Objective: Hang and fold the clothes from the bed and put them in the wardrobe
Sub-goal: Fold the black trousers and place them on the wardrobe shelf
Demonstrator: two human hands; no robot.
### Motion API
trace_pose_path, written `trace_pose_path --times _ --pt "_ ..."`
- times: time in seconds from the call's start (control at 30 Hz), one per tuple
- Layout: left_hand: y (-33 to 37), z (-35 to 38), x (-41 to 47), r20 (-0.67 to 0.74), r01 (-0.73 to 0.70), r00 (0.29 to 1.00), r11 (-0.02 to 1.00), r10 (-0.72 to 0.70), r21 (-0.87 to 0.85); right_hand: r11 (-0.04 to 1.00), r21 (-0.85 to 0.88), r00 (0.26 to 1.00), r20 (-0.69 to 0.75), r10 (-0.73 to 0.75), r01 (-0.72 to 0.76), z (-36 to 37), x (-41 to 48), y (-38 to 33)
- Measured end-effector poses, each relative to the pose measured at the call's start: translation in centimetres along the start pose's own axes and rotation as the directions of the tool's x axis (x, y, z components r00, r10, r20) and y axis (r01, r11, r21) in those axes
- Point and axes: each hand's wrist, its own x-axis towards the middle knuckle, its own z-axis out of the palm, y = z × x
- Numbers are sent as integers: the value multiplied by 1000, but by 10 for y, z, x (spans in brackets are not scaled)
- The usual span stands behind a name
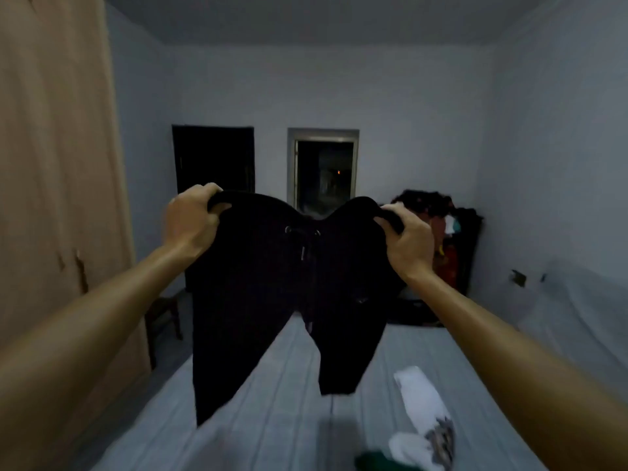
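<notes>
Progress looks early to middling. Black trousers hang at full length in the air over the bed, legs apart and hems low near the sheet, though whether they touch it I cannot tell, so this piece is neither folded nor hung yet. The left hand grips one end of the waistband with its fingers curled over the edge. The right hand grips the other end the same way, and the two are held well apart so the waist sags between them around a drawstring. On the bed by the right forearm lies a crumpled white garment with a grey printed patch. Just beside it, at the lower edge, is a scrap of green cloth, mostly cut off. Both look unhandled, so I judge at least three pieces are left to do. What already sits in the tall tan wardrobe on the left cannot be told, since only its outer face shows. The room is dim, with pale grey-blue walls. The bed, under a grey-blue striped sheet, runs toward the far wall, which has a dark door and a window. A heap of dark and red clothes stands in the far right corner, and a wooden chair sits between wardrobe and bed.
</notes>
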Motion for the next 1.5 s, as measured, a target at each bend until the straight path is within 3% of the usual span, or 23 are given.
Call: trace_pose_path --times 0.3,0.53,0.8,0.87,0.97,1.03,1.13,1.23,1.4,1.43,1.5 --pt "-12 -66 -280 258 194 944 979 -204 66 928 130 920 236 313 -349 -38 -260 -17" --pt "5 -121 -484 513 298 802 949 -306 100 836 -6 764 402 505 -549 -109 -446 -49" --pt "18 -194 -678 751 287 619 956 -232 59 738 -241 594 462 659 -631 -216 -639 -105" --pt "24 -203 -722 811 254 550 965 -201 67 665 -275 510 463 725 -695 -239 -682 -113" --pt "31 -209 -775 869 207 455 972 -196 111 649 -459 469 453 758 -606 -265 -737 -120" --pt "34 -210 -802 891 173 414 977 -184 122 621 -487 440 442 782 -614 -272 -765 -120" --pt "34 -205 -832 914 79 378 989 -144 124 561 -513 376 424 824 -650 -271 -794 -113" --pt "30 -198 -853 923 64 352 988 -153 140 502 -534 304 417 857 -680 -260 -814 -103" --pt "27 -181 -875 942 90 294 986 -161 140 318 -467 126 396 910 -825 -234 -830 -99" --pt "27 -176 -876 946 89 280 986 -161 141 304 -449 131 377 917 -840 -230 -829 -98" --pt "30 -167 -878 954 91 255 986 -159 140 346 -397 208 351 913 -850 -223 -822 -97"
